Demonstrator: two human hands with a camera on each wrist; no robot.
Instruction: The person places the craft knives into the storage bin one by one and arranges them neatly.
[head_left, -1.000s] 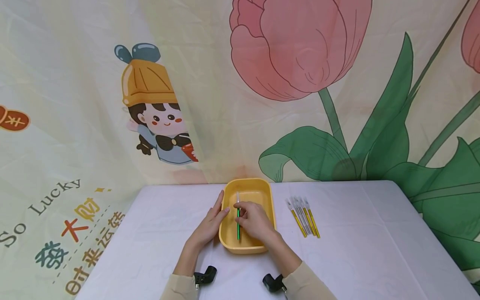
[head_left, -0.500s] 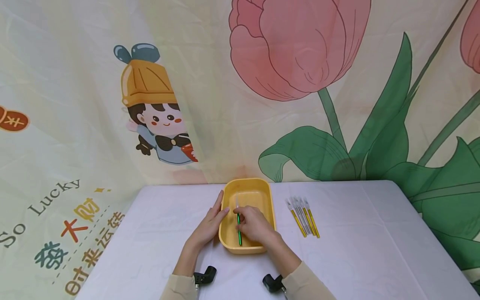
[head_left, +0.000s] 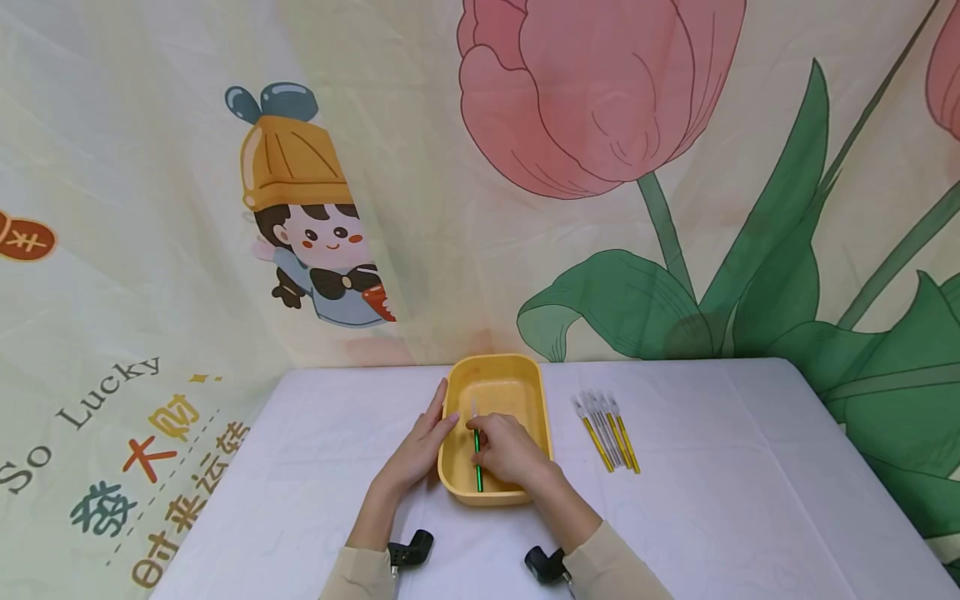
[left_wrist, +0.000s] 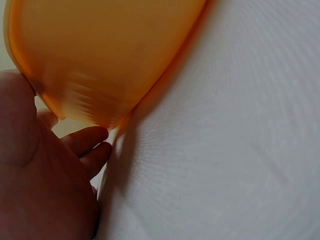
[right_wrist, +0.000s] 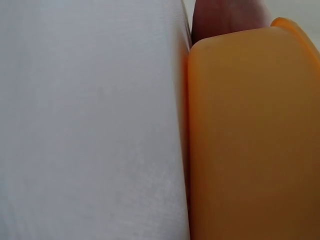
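Note:
A yellow plastic tray stands lengthwise on the white-covered table. My left hand holds its left side, thumb at the rim and the other fingers along the outer wall. In the left wrist view, fingers touch the tray's orange-looking wall. Inside the tray, my right hand pinches a slim green pen-like tool with a pale tip, low over the tray's floor. The right wrist view shows mostly the tray's outer wall; the tool is hidden there.
To the right of the tray, several similar pen-like tools with yellow or silver handles and pale tips lie side by side on the white tablecloth. A printed fabric backdrop hangs behind the table's far edge.
My right hand has drawn the green tool slightly toward the tray's near end, then stayed there over the last half second. The left hand and tray keep their place.

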